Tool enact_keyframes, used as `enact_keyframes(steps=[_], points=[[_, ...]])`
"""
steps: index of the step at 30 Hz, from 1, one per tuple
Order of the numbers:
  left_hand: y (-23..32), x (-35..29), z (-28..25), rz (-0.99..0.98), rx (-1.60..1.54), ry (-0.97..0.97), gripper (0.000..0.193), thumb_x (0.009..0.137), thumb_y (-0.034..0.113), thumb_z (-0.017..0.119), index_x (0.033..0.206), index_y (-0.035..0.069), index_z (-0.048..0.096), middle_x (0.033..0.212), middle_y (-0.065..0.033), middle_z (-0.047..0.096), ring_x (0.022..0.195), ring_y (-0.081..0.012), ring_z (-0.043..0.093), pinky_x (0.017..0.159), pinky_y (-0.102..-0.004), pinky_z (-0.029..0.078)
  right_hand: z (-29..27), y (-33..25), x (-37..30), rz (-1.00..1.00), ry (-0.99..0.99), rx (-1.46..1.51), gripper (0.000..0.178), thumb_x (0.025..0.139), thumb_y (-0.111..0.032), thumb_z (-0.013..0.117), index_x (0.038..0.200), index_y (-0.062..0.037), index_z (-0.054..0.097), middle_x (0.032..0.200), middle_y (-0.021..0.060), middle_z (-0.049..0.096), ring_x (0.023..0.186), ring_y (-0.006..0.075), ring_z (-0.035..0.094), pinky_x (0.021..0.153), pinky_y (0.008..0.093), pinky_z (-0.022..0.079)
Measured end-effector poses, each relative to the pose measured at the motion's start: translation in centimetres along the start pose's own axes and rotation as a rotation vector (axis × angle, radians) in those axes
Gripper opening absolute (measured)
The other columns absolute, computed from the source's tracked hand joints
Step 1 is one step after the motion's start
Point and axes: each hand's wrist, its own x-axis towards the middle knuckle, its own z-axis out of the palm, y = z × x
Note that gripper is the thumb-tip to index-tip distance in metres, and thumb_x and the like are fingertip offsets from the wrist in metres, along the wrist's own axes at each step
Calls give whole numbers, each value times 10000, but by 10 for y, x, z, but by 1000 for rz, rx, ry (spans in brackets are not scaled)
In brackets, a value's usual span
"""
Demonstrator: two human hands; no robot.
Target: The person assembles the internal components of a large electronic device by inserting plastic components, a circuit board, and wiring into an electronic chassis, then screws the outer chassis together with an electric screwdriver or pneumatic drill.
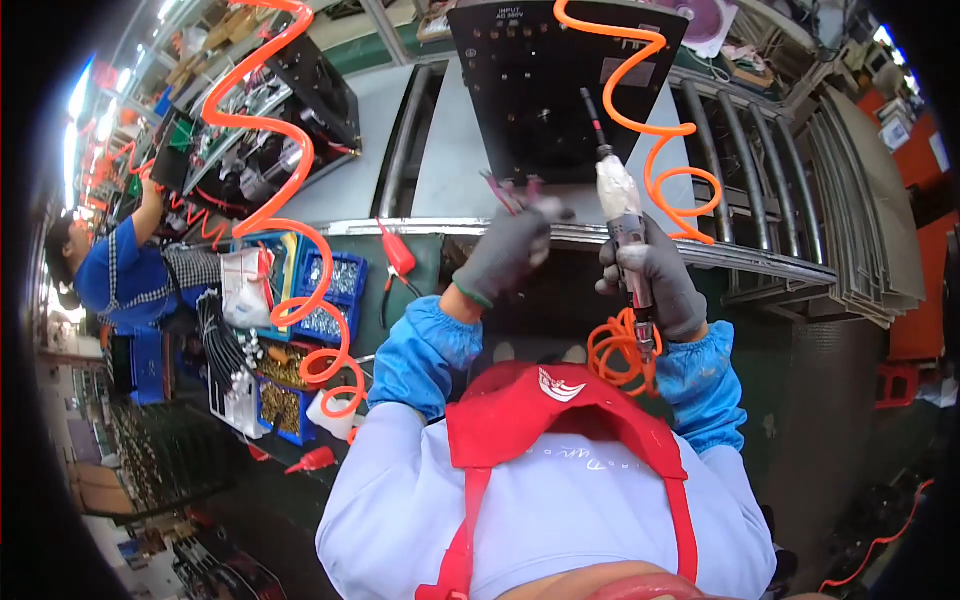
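My right hand point(665, 285), in a grey glove, is wrapped round a pneumatic screwdriver point(625, 220). The tool has a white-taped upper body, and its long bit points up and away across the front of a black metal cabinet point(540, 100). An orange coiled air hose point(615, 350) hangs below the tool by my right wrist. My left hand point(508, 250), also gloved in grey, is at the cabinet's lower edge. Motion smears its fingers, so I cannot tell if they hold anything. Small dark and pinkish pieces point(512, 193) show blurred beside those fingers.
The cabinet stands on a roller conveyor point(740, 160) with a metal front rail. At left are blue bins of screws point(330, 290), red-handled cutters point(397, 255), another orange coiled hose point(305, 170) and an open machine unit point(270, 130). A co-worker in blue point(130, 255) works beyond. Flat panels point(865, 200) are stacked at right.
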Motion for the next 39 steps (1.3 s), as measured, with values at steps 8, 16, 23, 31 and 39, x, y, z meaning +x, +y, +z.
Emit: enact_keyframes(steps=[8, 16, 23, 31, 39], points=[[62, 18, 13, 290, 22, -51, 436, 960, 432, 564, 1011, 7, 642, 811, -29, 648, 621, -90, 596, 497, -216, 441, 78, -34, 38, -62, 76, -85, 728, 829, -208, 667, 1455, -101, 311, 918, 59, 564, 626, 106, 589, 512, 270, 552], [71, 33, -9, 277, -14, -80, 445, 921, 452, 608, 1006, 17, 645, 812, -43, 644, 638, -119, 630, 512, -237, 494, 96, -28, 60, -144, 211, -105, 740, 839, -181, 676, 1469, -90, 299, 927, 79, 589, 592, 109, 599, 482, 257, 551], [70, 42, -12, 234, -55, -92, 452, 925, 464, 601, 996, 20, 650, 780, -33, 639, 624, -114, 622, 497, -236, 483, 98, -35, 61, -104, 215, -112, 753, 838, -181, 675, 1477, -80, 289, 935, 86, 588, 608, 110, 609, 488, 260, 554], [77, 37, -9, 201, -88, -57, 351, 938, 435, 610, 833, 100, 614, 633, 21, 558, 430, -44, 439, 377, -203, 293, 99, -30, 66, -144, 249, -174, 631, 871, -253, 644, 1415, -76, 377, 909, 71, 593, 642, 109, 612, 541, 255, 563], [88, 32, 0, 326, -88, -178, 344, 943, 417, 605, 856, 85, 578, 626, 27, 534, 447, -39, 440, 390, -203, 315, 98, -49, 56, -6, 85, 351, 381, 956, -450, 556, 1083, -92, 566, 800, 24, 609, 600, 93, 599, 482, 243, 523]])
